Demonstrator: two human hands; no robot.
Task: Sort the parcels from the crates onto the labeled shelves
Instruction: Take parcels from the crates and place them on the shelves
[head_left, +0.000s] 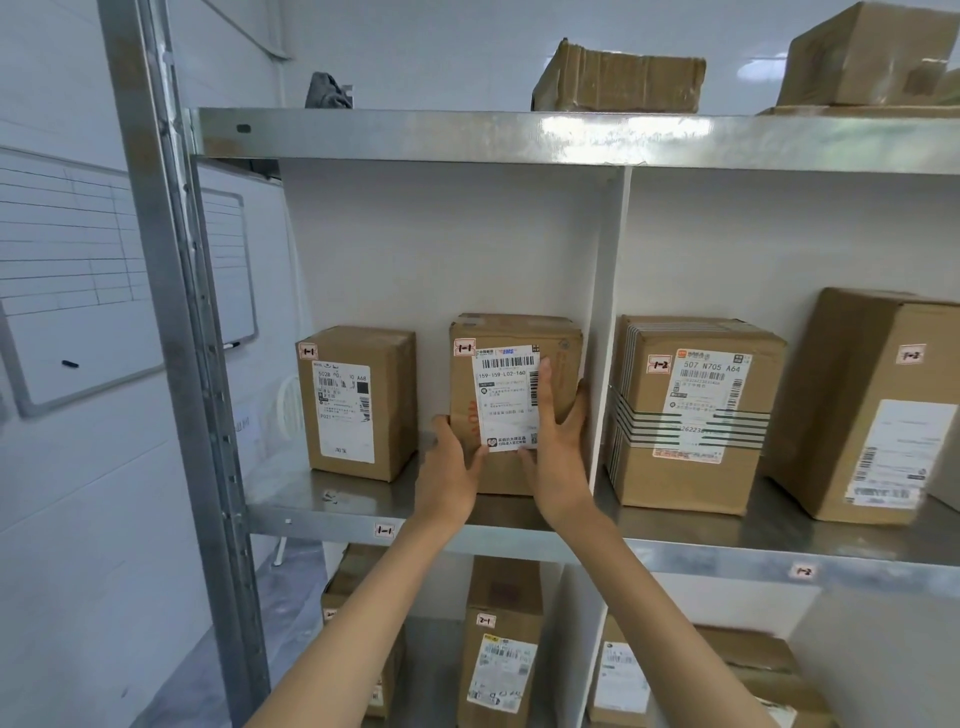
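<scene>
Parcel (519, 332) tagged 1-1 stands upright on the shelf (291, 501) in the bay marked 1-1. Left hand (449, 467) grips its lower left edge. Right hand (560, 449) clasps its right edge, thumb on the label.

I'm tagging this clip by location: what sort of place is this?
Probably a parcel storeroom: grey metal shelving with handwritten 1-1 bay sticker, and brown cardboard boxes bearing barcode shipping labels.

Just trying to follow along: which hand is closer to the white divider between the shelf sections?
Right. The right hand grips the parcel at its right side, almost against the white divider; the left hand holds its left edge, farther away.
</scene>
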